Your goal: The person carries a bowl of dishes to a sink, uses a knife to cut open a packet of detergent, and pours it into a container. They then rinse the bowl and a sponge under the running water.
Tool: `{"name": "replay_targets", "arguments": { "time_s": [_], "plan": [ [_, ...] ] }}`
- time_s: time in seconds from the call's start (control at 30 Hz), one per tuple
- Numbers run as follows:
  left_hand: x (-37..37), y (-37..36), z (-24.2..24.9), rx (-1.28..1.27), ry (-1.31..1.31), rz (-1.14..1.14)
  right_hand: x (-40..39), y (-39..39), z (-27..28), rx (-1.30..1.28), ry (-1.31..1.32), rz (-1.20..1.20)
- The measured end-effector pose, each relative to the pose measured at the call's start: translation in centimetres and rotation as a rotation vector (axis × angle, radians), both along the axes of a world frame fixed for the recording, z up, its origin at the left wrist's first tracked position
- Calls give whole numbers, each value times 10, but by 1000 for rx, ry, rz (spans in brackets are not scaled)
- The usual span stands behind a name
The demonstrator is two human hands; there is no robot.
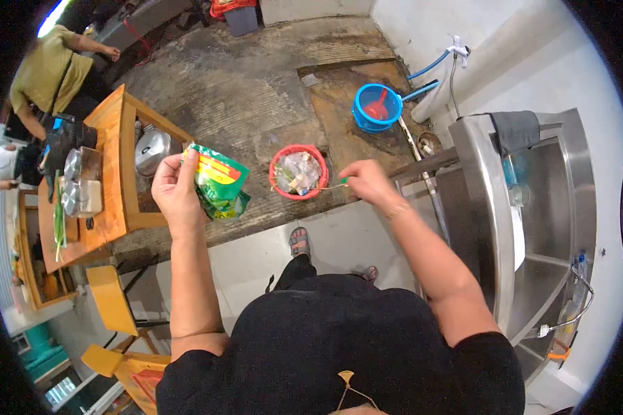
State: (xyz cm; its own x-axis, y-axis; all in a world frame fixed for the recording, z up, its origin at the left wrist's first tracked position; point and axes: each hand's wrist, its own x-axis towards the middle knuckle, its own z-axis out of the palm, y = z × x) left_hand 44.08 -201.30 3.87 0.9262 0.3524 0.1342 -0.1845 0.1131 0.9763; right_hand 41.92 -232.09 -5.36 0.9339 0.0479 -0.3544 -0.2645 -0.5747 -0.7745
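My left hand (176,197) pinches a green plastic packet (221,178) with a yellow and red label by its upper left edge, and the packet hangs creased below the thumb. Across from it, my right hand (368,185) is slightly blurred, its fingers closed on a small green scrap (344,180). A thin pale strand runs from near these fingertips toward the red plastic basket (323,166). That basket stands on the floor between my hands and contains a clear plastic bag and mixed waste.
At left, a wooden table (111,173) bears clear containers and green onions, with a lidded metal pot (156,151) beside them. A person (48,72) stands behind it. A blue bucket (374,123) sits ahead on the right, and a steel sink (481,207) lines the right side.
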Motion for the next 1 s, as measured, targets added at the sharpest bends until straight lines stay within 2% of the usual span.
{"name": "replay_targets", "arguments": {
  "time_s": [0.07, 0.13, 0.2, 0.3, 0.37, 0.4, 0.43, 0.47, 0.5, 0.53, 0.57, 0.6, 0.63, 0.7, 0.83, 0.9, 0.93, 1.0],
  "plan": [
    [9, 6, -7, -21, 15, -20, 33, 26, -69, -234, 28, 118],
    [16, 9, -12, -28, 54, -36, 52, 46, -129, -345, -200, 94],
    [16, 6, -10, -10, 61, -60, 69, 61, -180, -358, -162, 36],
    [21, 4, -15, 85, 94, -107, 90, 76, -179, -394, -92, -58],
    [25, 1, -20, 51, 111, -136, 97, 74, -178, -423, -60, -111],
    [28, -1, -24, 25, 135, -148, 98, 69, -187, -238, -29, -60],
    [31, -2, -28, 63, 189, -163, 97, 66, -169, -53, -4, -15],
    [33, -6, -29, 57, 179, -205, 93, 65, -151, -107, 26, -26],
    [34, -15, -25, 32, 193, -242, 86, 59, -139, 85, 55, -25],
    [36, -27, -23, 10, 207, -285, 73, 54, -103, 112, -96, 105],
    [39, -36, -25, 41, 213, -331, 59, 45, -55, 189, -18, 199],
    [41, -52, -23, 3, 202, -386, 48, 35, -62, 454, 106, 221],
    [41, -61, -20, -66, 211, -460, 26, 34, -31, 539, 99, 162],
    [40, -95, -9, -127, 215, -586, -9, 16, 20, 755, 108, 205],
    [12, -170, 30, -290, 215, -891, -70, -21, 78, 804, -144, 136],
    [-9, -211, 57, -371, 205, -1024, -106, -42, 110, 1111, 27, -15],
    [-25, -234, 74, -360, 195, -1028, -123, -55, 119, 1106, -10, -61],
    [-58, -276, 110, -404, 158, -1189, -155, -81, 138, 963, -272, -121]
  ]
}}
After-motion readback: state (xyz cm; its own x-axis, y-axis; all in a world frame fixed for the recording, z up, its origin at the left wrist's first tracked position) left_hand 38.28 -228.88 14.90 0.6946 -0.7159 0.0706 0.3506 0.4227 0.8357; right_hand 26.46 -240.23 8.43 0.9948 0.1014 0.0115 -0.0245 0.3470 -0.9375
